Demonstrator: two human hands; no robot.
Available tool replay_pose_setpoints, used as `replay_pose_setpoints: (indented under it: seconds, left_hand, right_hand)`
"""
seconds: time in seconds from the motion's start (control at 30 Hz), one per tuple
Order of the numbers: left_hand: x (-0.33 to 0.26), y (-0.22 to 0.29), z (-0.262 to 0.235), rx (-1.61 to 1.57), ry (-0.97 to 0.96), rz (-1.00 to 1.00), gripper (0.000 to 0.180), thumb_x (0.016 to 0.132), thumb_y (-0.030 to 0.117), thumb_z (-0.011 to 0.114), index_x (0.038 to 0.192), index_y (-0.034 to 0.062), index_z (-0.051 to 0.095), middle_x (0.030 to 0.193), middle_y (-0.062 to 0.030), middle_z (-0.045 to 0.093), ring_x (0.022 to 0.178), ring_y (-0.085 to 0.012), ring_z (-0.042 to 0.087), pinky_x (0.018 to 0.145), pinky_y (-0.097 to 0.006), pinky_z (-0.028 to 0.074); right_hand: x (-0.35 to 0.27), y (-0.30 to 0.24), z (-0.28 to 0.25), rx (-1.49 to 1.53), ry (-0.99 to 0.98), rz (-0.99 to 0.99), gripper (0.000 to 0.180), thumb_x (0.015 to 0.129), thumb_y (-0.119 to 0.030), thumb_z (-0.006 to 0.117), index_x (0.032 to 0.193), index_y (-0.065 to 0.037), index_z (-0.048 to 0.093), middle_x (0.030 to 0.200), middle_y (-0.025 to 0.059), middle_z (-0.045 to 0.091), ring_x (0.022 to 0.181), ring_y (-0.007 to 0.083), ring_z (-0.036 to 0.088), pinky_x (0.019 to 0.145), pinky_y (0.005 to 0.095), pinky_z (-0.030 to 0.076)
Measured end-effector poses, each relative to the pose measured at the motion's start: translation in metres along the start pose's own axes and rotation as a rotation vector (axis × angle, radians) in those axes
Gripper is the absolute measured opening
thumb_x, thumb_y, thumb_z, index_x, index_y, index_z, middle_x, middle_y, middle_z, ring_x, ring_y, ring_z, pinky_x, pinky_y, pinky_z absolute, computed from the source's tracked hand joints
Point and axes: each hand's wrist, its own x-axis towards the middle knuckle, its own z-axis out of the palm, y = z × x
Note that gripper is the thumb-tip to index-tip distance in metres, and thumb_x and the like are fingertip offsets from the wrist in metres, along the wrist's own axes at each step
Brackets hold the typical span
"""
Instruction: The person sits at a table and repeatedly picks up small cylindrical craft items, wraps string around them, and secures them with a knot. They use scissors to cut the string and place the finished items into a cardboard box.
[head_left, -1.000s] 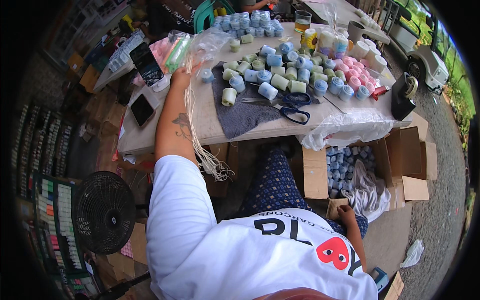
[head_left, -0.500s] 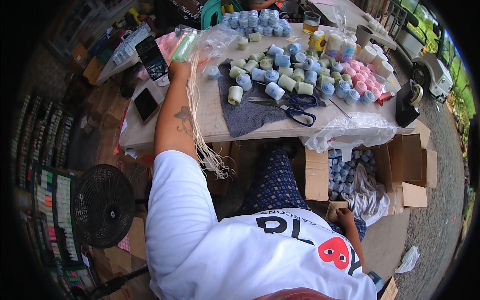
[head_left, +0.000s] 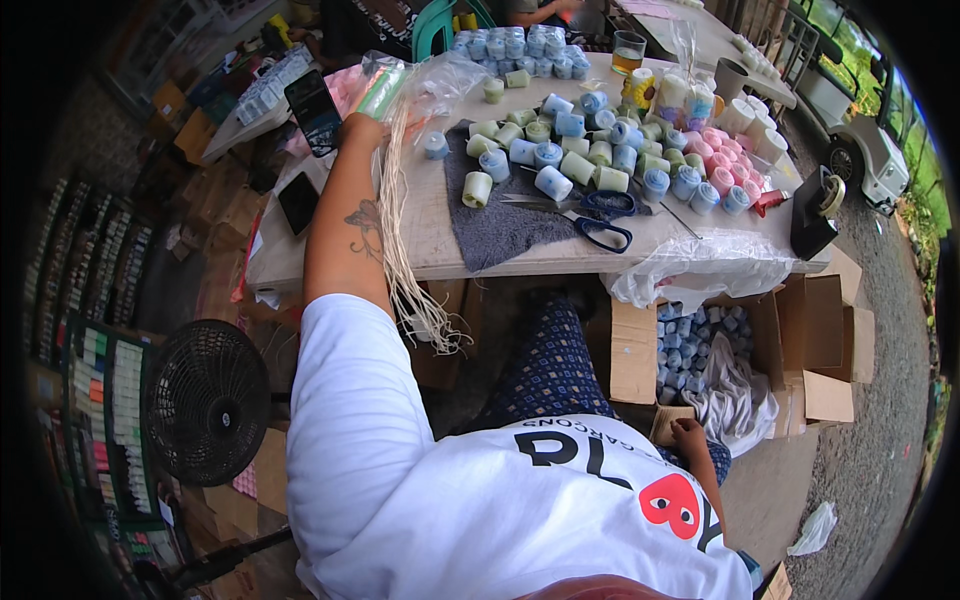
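Note:
My left hand (head_left: pixel 361 130) reaches over the far left of the table, beside a clear plastic bag (head_left: pixel 440 82) and the upper end of a bundle of long off-white cords (head_left: pixel 396 220). Its fingers are hidden, so their grip cannot be made out. The cords hang over the table's front edge beside my forearm. My right hand (head_left: pixel 688 436) rests low by my thigh, fingers curled, with nothing visible in it. Small blue and green candles (head_left: pixel 575 145) lie on a grey cloth (head_left: pixel 492 237). Scissors with dark blue handles (head_left: pixel 605 220) lie in front of them.
A propped phone (head_left: pixel 313 112) and another phone (head_left: pixel 298 204) are at the left. Pink candles (head_left: pixel 722 160), a tape dispenser (head_left: pixel 815 215) and a glass (head_left: pixel 628 52) stand farther right. Below are an open carton (head_left: pixel 633 350) of blue pieces and a black fan (head_left: pixel 208 400).
The view has shifted slightly, so the table's things appear a little to the right. My left hand stays by the bag and cords; my right hand stays by my thigh.

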Motion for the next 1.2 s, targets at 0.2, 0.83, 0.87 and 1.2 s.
replay_pose_setpoints:
  seconds: [0.2, 0.83, 0.87, 1.2]
  left_hand:
    - [-0.013, 0.006, 0.007, 0.008, 0.066, 0.11, 0.041, 0.074, 0.035, 0.069, 0.093, -0.0015, 0.067, 0.093, -0.0212, 0.066, 0.086, -0.0327, 0.066, 0.074, -0.04, 0.051]
    - [-0.196, 0.121, -0.103, -1.83, -0.429, 0.578, 0.026, 0.091, 0.01, 0.052, 0.115, 0.0011, 0.052, 0.076, -0.0018, 0.053, 0.063, -0.0104, 0.048, 0.054, -0.024, 0.04]
    - [-0.236, 0.132, -0.109, -1.733, -0.39, 0.706, 0.029, 0.092, 0.01, 0.052, 0.12, 0.001, 0.05, 0.077, -0.0012, 0.052, 0.059, -0.007, 0.047, 0.051, -0.021, 0.038]
    - [-0.415, 0.157, -0.032, -0.842, -0.864, 1.661, 0.034, 0.084, 0.008, 0.059, 0.117, 0.0091, 0.057, 0.091, -0.011, 0.057, 0.082, -0.0261, 0.06, 0.068, -0.035, 0.049]
  right_hand:
    - [-0.011, -0.015, -0.002, 0.028, 0.008, 0.016, 0.04, 0.082, -0.026, 0.067, 0.107, 0.004, 0.06, 0.091, 0.0163, 0.066, 0.08, 0.0212, 0.064, 0.071, 0.0306, 0.05]
    - [-0.059, -0.108, -0.039, 0.472, -0.037, -0.02, 0.037, 0.09, -0.026, 0.058, 0.119, -0.002, 0.054, 0.102, 0.008, 0.064, 0.09, 0.0172, 0.062, 0.072, 0.0296, 0.05]
    - [-0.067, -0.132, -0.048, 0.665, -0.044, -0.059, 0.037, 0.09, -0.026, 0.059, 0.119, -0.004, 0.055, 0.101, 0.0079, 0.064, 0.092, 0.0161, 0.061, 0.074, 0.0287, 0.05]
    - [-0.191, -0.318, -0.093, 1.09, -0.688, -0.984, 0.068, 0.092, -0.047, 0.046, 0.139, -0.002, 0.027, 0.118, 0.0144, 0.056, 0.108, 0.0273, 0.056, 0.091, 0.046, 0.044]
